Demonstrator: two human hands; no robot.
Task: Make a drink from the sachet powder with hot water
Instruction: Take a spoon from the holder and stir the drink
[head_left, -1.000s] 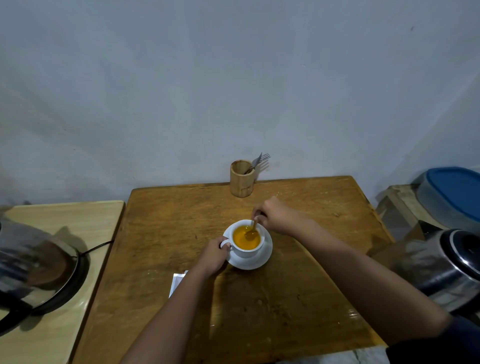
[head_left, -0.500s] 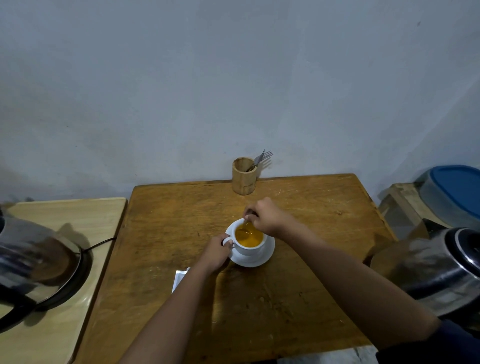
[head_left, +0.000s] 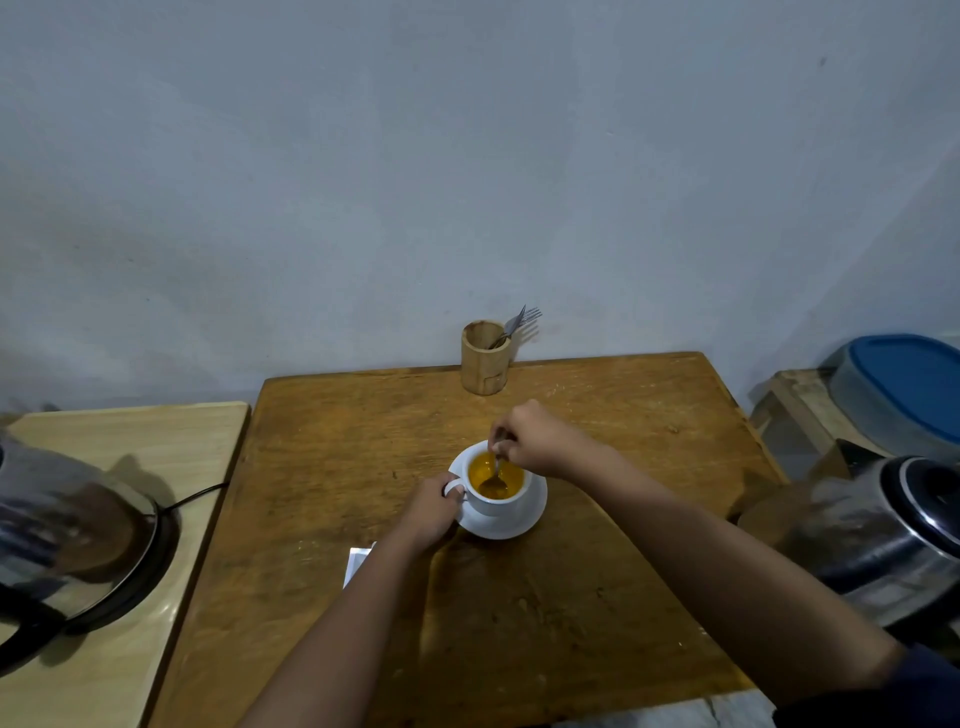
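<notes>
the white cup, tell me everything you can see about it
The white cup looks like glazed ceramic, round, with a loop handle on its left side. It stands upright on a matching white saucer near the middle of the wooden table and holds an orange drink. The left hand grips the handle. The right hand holds a metal spoon dipped into the liquid.

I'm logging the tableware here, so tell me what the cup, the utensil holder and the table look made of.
White cup with orange drink: probably glazed ceramic, going by its smooth, uniform white wall.
Tan cylindrical utensil holder: looks like bamboo or wood, matte, with a vertical grain and a crack near its base.
Brown table: wood, worn and scratched, faintly glossy where light reflects near the front.
</notes>
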